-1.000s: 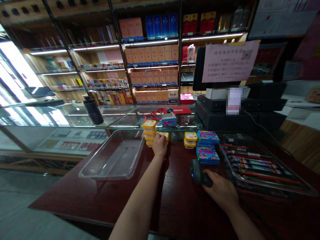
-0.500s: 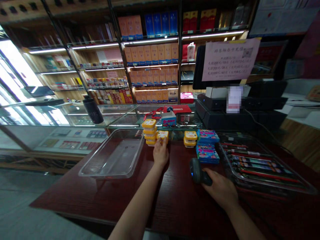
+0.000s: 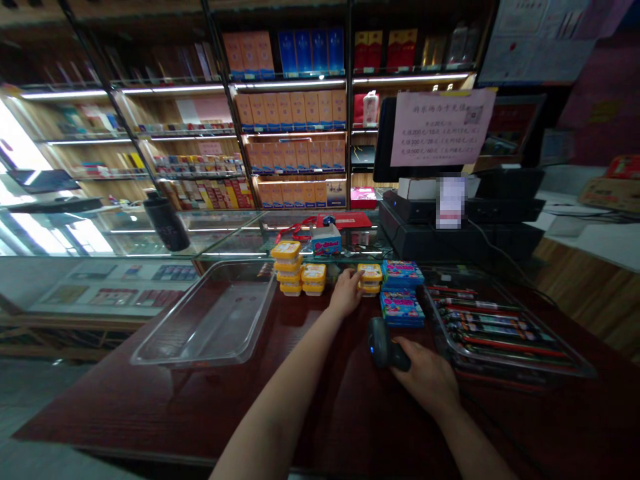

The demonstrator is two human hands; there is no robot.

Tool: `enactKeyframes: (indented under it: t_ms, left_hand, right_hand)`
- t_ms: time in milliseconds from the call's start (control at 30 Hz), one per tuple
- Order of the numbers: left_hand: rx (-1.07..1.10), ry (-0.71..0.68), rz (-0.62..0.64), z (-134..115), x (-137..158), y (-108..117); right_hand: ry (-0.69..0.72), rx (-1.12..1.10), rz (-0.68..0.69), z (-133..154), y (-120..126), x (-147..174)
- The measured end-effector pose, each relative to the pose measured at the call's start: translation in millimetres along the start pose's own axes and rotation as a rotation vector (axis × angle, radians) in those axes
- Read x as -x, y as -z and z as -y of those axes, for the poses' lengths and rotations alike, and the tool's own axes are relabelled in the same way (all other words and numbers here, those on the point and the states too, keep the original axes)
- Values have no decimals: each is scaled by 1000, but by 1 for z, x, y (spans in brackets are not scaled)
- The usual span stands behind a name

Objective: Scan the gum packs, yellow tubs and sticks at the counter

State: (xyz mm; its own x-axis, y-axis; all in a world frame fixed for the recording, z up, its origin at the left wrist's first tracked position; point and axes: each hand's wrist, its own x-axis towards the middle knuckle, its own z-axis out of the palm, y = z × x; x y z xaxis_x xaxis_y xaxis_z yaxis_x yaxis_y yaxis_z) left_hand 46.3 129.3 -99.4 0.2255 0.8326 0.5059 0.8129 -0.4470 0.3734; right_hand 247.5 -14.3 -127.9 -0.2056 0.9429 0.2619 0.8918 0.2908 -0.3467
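Note:
My left hand (image 3: 346, 292) reaches over the dark red tabletop, its stretched fingers at the left edge of a yellow-lidded tub (image 3: 370, 270) on a short stack. Whether they grip it is not plain. To its left stand a taller stack of yellow-lidded tubs (image 3: 287, 267) and a lower one (image 3: 314, 277) beside it. A black handheld barcode scanner (image 3: 381, 347) with a blue light is in my right hand (image 3: 430, 377), fingers wrapped round its handle. Blue and pink boxes (image 3: 401, 307) lie in two piles right of the short stack.
A clear plastic bin (image 3: 200, 357) stands on the left; another clear tray (image 3: 505, 363) holds pencil-like sticks on the right. Behind are a glass counter (image 3: 235, 240), a black bottle (image 3: 167, 223), a small blue box (image 3: 327, 243) and a monitor with a pink sign (image 3: 440, 130).
My left hand has left the lower left stack of tubs and moved right to the short stack. The scanner stays in my right hand. The view has shifted slightly right.

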Motion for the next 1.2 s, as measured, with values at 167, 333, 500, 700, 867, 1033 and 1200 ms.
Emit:
enactKeyframes:
  t_ms: [167,333,500,700,867,1033,1200]
  left_hand:
    - [-45,133,67,-6,-20,-2]
    - [-48,169,35,-10,-25,-5]
    - [214,144,-142,-4,-12,-7]
    - [917,281,-320,-4,29,0]
    - [1375,463,-347,-4,70,10]
    - [1431,512,-383,10,89,15]
    - [1332,511,-393,21,91,13]
  right_hand:
    - [-15,17,18,1,1,-1]
    - [-29,30,25,2,2,-2]
    - [-24,12,31,3,5,-2]
    - [-10,11,21,2,4,-1]
    - [17,8,-10,-1,0,1]
    - [51,5,-18,-4,1,4]
    - [39,6,-20,-1,3,5]
